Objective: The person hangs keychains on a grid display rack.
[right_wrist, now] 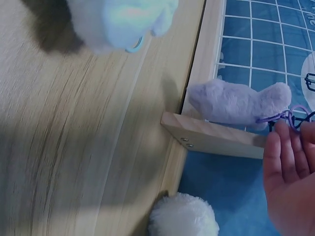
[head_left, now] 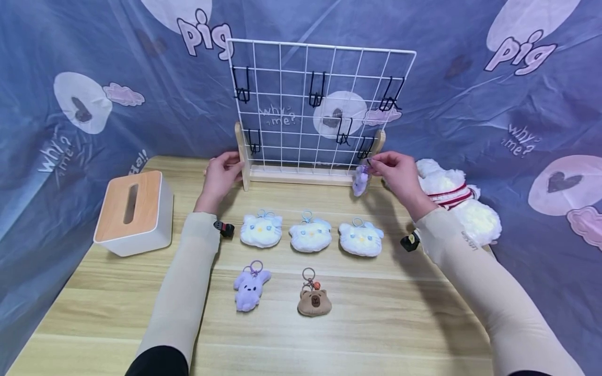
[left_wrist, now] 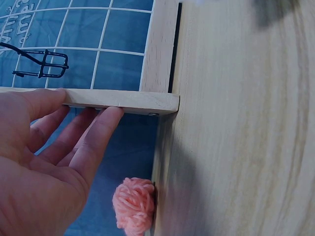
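My left hand (head_left: 222, 175) holds the left wooden side post (left_wrist: 123, 101) of a white wire grid rack (head_left: 307, 47), thumb on one face and fingertips on the other. At the rack's lower right, my right hand (head_left: 394, 169) pinches the purple ring of a small purple plush keychain (right_wrist: 231, 102). That keychain hangs before the grid, close to a lower black hook (head_left: 364, 149); whether its ring is on the hook I cannot tell. Three white cat-face plush keychains (head_left: 310, 236) lie in a row. Nearer me are another purple plush keychain (head_left: 249, 290) and a brown capybara keychain (head_left: 315, 302).
A white tissue box (head_left: 157, 219) with a wooden lid stands at left. White plush toy (head_left: 479, 222) sits beside my right forearm. More black hooks (head_left: 316, 91) hang on the grid, and a pink yarn ball (left_wrist: 134, 204) lies by the left post. Behind is a blue printed cloth (head_left: 447, 104).
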Available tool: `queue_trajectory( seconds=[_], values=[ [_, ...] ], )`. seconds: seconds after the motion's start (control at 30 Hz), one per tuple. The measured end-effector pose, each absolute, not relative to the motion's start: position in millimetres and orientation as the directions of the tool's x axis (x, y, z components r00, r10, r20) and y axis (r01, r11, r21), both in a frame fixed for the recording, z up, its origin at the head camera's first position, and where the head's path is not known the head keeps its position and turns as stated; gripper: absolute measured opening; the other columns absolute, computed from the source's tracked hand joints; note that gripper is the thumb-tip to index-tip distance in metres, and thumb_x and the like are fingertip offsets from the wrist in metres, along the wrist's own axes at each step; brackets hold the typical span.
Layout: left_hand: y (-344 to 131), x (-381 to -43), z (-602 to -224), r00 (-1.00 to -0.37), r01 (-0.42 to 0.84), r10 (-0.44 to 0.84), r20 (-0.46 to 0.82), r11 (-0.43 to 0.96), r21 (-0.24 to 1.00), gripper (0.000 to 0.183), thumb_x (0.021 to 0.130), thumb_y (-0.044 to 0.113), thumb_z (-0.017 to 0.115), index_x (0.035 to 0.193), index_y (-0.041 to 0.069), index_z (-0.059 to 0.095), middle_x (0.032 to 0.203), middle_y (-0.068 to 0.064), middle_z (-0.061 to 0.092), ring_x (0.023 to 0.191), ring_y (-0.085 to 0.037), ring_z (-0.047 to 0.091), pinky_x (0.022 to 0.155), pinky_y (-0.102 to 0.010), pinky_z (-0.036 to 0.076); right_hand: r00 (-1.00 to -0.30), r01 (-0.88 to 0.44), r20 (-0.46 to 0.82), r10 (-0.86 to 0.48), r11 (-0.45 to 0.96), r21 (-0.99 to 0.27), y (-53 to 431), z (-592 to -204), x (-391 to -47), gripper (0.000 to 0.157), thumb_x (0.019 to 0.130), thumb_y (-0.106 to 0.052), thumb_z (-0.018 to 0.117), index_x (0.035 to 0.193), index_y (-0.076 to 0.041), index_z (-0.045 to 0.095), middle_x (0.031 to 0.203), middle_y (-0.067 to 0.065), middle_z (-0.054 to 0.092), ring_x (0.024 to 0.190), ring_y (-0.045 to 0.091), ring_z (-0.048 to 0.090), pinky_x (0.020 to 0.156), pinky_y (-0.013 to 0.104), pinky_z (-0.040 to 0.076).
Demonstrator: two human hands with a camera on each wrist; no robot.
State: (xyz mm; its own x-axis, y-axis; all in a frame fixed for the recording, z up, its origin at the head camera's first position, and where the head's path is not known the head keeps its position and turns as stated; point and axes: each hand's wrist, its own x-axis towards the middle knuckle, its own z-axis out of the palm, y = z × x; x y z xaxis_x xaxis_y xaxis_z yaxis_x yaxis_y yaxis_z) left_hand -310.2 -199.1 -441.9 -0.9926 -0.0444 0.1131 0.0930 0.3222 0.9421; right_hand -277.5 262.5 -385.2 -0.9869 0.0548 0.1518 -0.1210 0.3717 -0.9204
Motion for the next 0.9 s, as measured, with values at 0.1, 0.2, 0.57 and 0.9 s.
queue_trajectory(
  seconds=[0.1, 0.2, 0.57, 0.9],
  values=[
    [-198.9, -309.5, -442.8, -0.993, 0.091, -0.041, 0.11, 0.319, 0.943, 0.043, 0.113, 0.014, 0.067, 0.153, -0.002, 0.063, 0.148, -0.028, 0.069, 0.13, -0.04, 0.072, 0.108, -0.047, 0.069, -0.986, -0.103, 0.144, 0.087, 0.37, -0.923, 259.6, -385.7, -278.9, 0.027, 0.108, -0.012, 0.075, 0.122, 0.01, 0.076, 0.084, -0.017, 0.079, 0.076, -0.002, 0.076, 0.073, 0.013, 0.068],
    [-198.8, -309.3, -443.2, -0.993, 0.092, -0.038, 0.109, 0.31, 0.946, 0.043, 0.113, 0.013, 0.067, 0.153, -0.002, 0.062, 0.149, -0.028, 0.069, 0.131, -0.041, 0.072, 0.108, -0.048, 0.069, -0.984, -0.085, 0.137, 0.11, 0.386, -0.919, 257.2, -385.2, -279.8, 0.028, 0.107, -0.013, 0.075, 0.123, 0.01, 0.076, 0.082, -0.017, 0.078, 0.075, -0.002, 0.075, 0.073, 0.014, 0.068],
    [-198.4, -308.3, -441.9, -0.995, 0.066, -0.05, 0.087, 0.32, 0.945, 0.043, 0.114, 0.014, 0.067, 0.154, 0.0, 0.062, 0.149, -0.026, 0.068, 0.131, -0.038, 0.071, 0.107, -0.044, 0.07, -0.978, -0.04, 0.121, 0.172, 0.412, -0.91, 249.2, -382.3, -280.1, 0.031, 0.107, -0.014, 0.076, 0.125, 0.011, 0.077, 0.076, -0.022, 0.073, 0.071, -0.003, 0.074, 0.072, 0.014, 0.069],
    [-198.5, -308.8, -440.9, -0.994, 0.082, -0.044, 0.101, 0.314, 0.946, 0.043, 0.114, 0.014, 0.067, 0.153, -0.001, 0.063, 0.149, -0.027, 0.069, 0.131, -0.039, 0.072, 0.107, -0.044, 0.07, -0.97, -0.033, 0.133, 0.205, 0.431, -0.902, 245.7, -381.6, -282.0, 0.03, 0.106, -0.016, 0.077, 0.123, 0.009, 0.079, 0.079, -0.016, 0.076, 0.07, -0.002, 0.075, 0.072, 0.015, 0.069]
  ],
)
